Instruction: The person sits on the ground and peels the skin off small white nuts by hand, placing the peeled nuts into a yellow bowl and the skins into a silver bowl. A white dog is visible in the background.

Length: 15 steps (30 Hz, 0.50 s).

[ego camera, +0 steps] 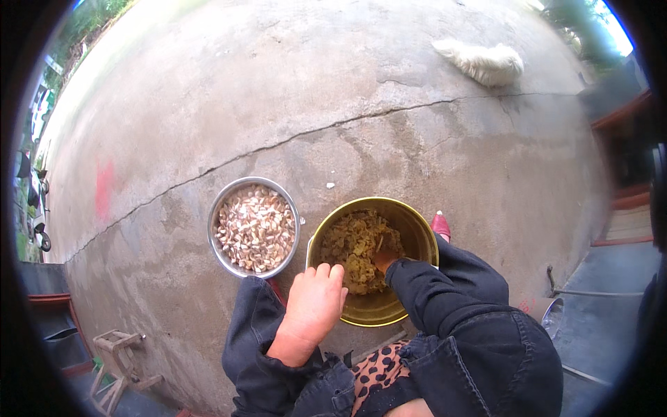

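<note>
A deep round metal bucket (375,313) with a yellow rim stands on the ground between the person's knees. Inside it lies a moist, lumpy yellow-brown mass (359,255). My right hand (386,259) reaches down into the bucket at this mass; its fingers are hidden, so its grip cannot be told. My left hand (315,299) rests at the bucket's near left rim with its fingers bent over the edge. Left of the bucket is a round metal basin (209,237) full of pale and brownish pieces (255,229) that look like garlic cloves.
A white furry dog (482,62) lies on the cracked concrete ground (312,94) at the upper right. A small wooden stool (122,341) is at the lower left. A cylindrical container (536,310) lies at the right, by a blue-grey surface. Small white bits lie beyond the bucket.
</note>
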Tool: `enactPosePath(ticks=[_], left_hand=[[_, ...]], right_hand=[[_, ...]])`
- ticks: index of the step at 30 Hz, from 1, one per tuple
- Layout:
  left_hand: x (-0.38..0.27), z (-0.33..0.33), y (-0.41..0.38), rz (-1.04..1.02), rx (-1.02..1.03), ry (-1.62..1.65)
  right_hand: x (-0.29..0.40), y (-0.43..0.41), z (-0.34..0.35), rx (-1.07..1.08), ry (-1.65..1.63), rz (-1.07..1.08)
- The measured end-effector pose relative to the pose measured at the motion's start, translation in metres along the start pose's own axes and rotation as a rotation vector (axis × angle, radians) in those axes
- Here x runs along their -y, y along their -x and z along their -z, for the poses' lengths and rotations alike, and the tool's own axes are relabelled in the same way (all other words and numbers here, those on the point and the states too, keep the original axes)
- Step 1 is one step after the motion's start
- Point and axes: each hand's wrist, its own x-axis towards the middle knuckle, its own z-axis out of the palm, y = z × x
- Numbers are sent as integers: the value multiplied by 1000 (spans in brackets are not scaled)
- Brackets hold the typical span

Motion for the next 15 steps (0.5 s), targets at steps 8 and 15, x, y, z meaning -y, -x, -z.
enactPosePath(ticks=[8,15], left_hand=[[7,-3,4,21,14,-3],[10,-7,5,34,8,-17]], right_hand=[[17,55,43,175,597,151],[13,22,-13,0,584,139]])
